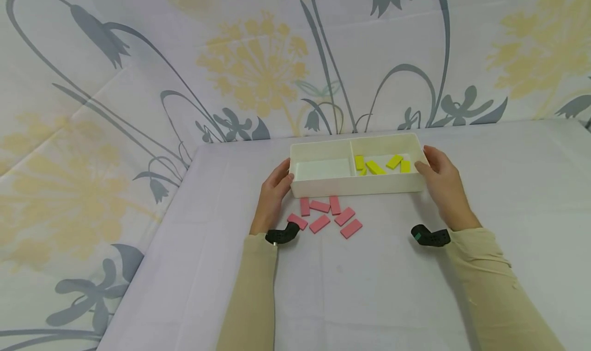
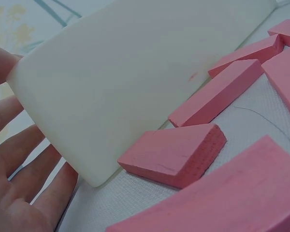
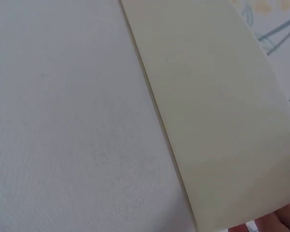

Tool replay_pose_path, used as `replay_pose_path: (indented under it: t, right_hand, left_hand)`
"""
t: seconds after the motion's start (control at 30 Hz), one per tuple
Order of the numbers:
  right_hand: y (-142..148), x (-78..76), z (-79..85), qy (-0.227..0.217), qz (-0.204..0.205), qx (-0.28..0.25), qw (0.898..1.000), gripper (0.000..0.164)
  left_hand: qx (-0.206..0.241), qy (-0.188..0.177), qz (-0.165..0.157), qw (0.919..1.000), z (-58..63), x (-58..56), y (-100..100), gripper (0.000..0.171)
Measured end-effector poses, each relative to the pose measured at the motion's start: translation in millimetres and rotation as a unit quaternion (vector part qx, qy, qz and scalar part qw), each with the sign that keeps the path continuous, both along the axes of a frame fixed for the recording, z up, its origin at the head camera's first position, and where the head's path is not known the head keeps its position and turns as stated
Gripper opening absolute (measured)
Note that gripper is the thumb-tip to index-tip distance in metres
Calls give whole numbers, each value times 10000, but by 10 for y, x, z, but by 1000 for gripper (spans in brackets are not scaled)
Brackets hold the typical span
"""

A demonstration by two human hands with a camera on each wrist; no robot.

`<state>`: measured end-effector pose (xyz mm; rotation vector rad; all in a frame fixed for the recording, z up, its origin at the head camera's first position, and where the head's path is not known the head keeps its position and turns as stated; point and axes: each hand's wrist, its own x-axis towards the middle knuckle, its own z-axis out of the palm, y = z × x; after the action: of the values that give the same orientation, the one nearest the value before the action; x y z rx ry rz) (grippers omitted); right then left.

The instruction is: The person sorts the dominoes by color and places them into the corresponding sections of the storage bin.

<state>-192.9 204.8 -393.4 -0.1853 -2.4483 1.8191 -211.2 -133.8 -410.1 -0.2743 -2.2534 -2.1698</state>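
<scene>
A white two-compartment box (image 1: 357,188) stands on the table, its long side facing me. My left hand (image 1: 271,201) holds its left end, thumb at the near top corner and fingers (image 2: 31,166) along the end wall. At the opposite end my right hand (image 1: 445,189) grips the box, thumb over the rim; in the right wrist view only bits of its fingers show beyond the box wall (image 3: 222,111). Several yellow blocks (image 1: 375,167) lie in the right compartment, while the left one shows a bare floor. Several flat pink blocks (image 1: 319,224) are scattered before the box, the closest right at its wall.
A white cloth (image 1: 360,299) covers the table. Behind and to the left hangs a flower-patterned curtain (image 1: 286,43). Black wrist cameras (image 1: 282,234) sit on both wrists, the left one overlapping a pink block in the head view.
</scene>
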Motion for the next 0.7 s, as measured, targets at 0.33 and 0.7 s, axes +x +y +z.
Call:
replay_pose_path:
  t: [0.33,0.7]
  right_hand:
    - [-34,-11,-44,-311,400,-1342,9897,65]
    - [35,-42,-133,-355,714,-2492,9652,68]
  left_hand:
    - [121,51,-8,9999,-40,-40,-11,50]
    - [-93,-151,75,9998,-30,-43,-42,49]
